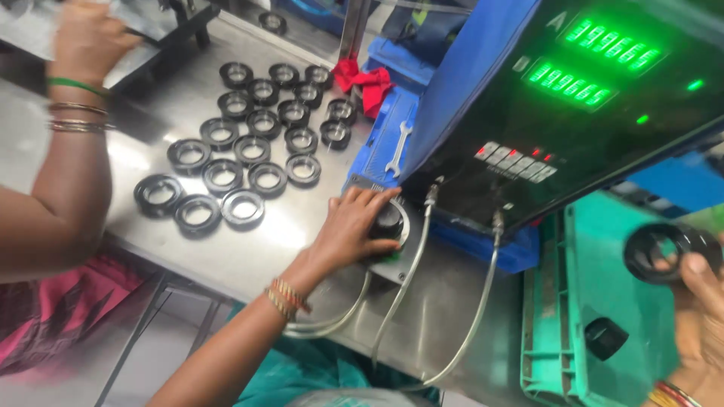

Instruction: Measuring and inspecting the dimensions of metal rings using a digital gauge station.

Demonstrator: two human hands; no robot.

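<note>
Your left hand (353,226) cups a black ring (388,221) on the counter (249,249), arm reaching from six o'clock; at three o'clock, your right hand (697,301) grips another ring (667,251).

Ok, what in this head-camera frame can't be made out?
- Black ring part on the fixture: mostly covered by the left hand.
- Right hand: cut by the right edge; it holds a black ring, motion-blurred.
- Co-worker's hand, top left: what it grips is blurred and cut off.
- Black knob in the green crate: blurred.
</note>
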